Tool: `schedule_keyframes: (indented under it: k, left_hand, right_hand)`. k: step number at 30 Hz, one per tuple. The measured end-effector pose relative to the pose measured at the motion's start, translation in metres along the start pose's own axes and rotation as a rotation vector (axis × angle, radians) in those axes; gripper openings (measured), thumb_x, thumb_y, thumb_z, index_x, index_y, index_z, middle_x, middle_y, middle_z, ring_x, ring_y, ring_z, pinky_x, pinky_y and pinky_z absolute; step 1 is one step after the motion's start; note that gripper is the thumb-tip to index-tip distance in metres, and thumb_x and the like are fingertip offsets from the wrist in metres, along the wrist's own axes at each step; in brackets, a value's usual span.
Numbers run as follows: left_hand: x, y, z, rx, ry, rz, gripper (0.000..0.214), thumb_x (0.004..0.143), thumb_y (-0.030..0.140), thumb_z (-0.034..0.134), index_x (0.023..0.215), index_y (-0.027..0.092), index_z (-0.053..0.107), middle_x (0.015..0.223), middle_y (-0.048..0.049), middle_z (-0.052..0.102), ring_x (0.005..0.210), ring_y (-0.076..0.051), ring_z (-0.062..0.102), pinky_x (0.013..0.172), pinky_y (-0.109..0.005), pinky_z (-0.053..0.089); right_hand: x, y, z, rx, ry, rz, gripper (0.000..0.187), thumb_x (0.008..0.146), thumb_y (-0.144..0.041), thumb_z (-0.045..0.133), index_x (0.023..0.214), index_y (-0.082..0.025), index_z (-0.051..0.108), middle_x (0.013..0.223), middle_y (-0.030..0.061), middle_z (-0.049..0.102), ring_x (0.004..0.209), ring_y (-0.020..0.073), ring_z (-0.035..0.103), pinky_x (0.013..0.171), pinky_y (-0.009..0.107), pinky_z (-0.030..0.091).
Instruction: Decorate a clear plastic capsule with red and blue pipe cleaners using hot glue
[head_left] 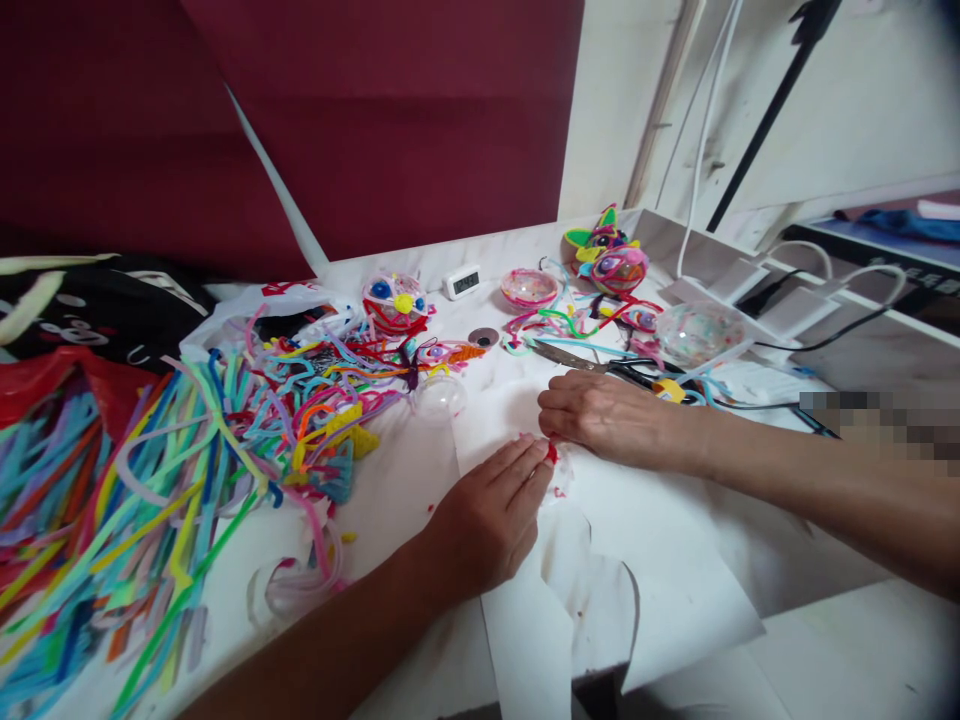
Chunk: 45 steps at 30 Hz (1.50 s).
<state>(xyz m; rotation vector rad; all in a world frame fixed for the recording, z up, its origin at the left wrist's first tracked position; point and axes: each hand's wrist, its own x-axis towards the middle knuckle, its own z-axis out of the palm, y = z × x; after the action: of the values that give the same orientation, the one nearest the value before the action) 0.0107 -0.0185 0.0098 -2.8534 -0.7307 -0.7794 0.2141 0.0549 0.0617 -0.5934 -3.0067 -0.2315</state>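
- Left hand lies palm down on the cut white paper sheet, fingers stretched, gripping nothing.
- Right hand, loosely curled on the sheet, fingertips at a small red scrap; grip unclear.
- Beyond the sheet, black-handled metal scissors; left of it, colourful pipe cleaners.

White table under paper sheet, pipe cleaners

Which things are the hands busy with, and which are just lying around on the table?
Busy with: left hand, right hand, small red piece where both hands meet, white paper underneath.
Lying about: pipe cleaners, scissors, decorated ball, little clock, clear half-ball.
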Motion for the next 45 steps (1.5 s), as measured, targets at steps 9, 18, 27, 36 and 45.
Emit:
schedule_keyframes:
  k: [9, 18, 27, 36, 45]
  left_hand:
    - [-0.004, 0.003, 0.002, 0.054, 0.036, -0.044, 0.042, 0.084, 0.007, 0.044, 0.125, -0.002, 0.046, 0.134, -0.0268, 0.043, 0.133, -0.028, 0.038, 0.100, -0.038, 0.050]
    - [-0.003, 0.006, 0.003, 0.039, 0.037, -0.094, 0.037, 0.085, 0.009, 0.042, 0.121, 0.001, 0.047, 0.122, -0.0215, 0.048, 0.125, -0.028, 0.044, 0.098, -0.038, 0.050]
    - [-0.006, 0.003, 0.005, -0.099, 0.110, -0.178, 0.036, 0.083, 0.010, 0.049, 0.119, 0.012, 0.047, 0.119, -0.0154, 0.048, 0.111, -0.024, 0.051, 0.092, -0.038, 0.051]
    - [0.007, 0.014, 0.018, -0.099, 0.068, -0.693, 0.059, 0.064, 0.039, 0.075, 0.107, 0.017, 0.043, 0.102, -0.0086, 0.055, 0.096, -0.027, 0.055, 0.084, -0.047, 0.049]
    - [0.011, 0.004, 0.016, -0.156, -0.050, -0.722, 0.061, 0.060, 0.036, 0.076, 0.109, 0.019, 0.043, 0.107, -0.0094, 0.057, 0.101, -0.028, 0.056, 0.088, -0.045, 0.046]
  right_hand:
    - [0.003, 0.008, -0.007, 0.252, -0.022, -0.005, 0.013, 0.091, -0.017, 0.047, 0.094, -0.016, 0.059, 0.084, 0.0058, 0.064, 0.082, 0.0180, 0.055, 0.070, 0.030, 0.037]
    - [0.006, 0.010, -0.013, 0.248, -0.069, -0.140, 0.023, 0.093, -0.016, 0.043, 0.089, -0.017, 0.065, 0.079, 0.0051, 0.062, 0.077, 0.0169, 0.054, 0.070, 0.031, 0.036]
    - [0.006, 0.007, -0.011, 0.039, -0.048, -0.218, 0.025, 0.094, -0.016, 0.042, 0.088, -0.019, 0.066, 0.076, 0.0037, 0.060, 0.077, 0.0174, 0.053, 0.070, 0.033, 0.034]
    - [0.002, 0.006, -0.006, -0.024, -0.027, -0.219, 0.024, 0.094, -0.018, 0.043, 0.089, -0.018, 0.067, 0.079, 0.0048, 0.062, 0.079, 0.0183, 0.054, 0.069, 0.032, 0.033]
    - [0.000, -0.008, -0.014, 0.000, -0.066, -0.120, 0.020, 0.089, -0.014, 0.049, 0.081, -0.015, 0.067, 0.079, 0.0065, 0.065, 0.076, 0.0186, 0.056, 0.068, 0.032, 0.033]
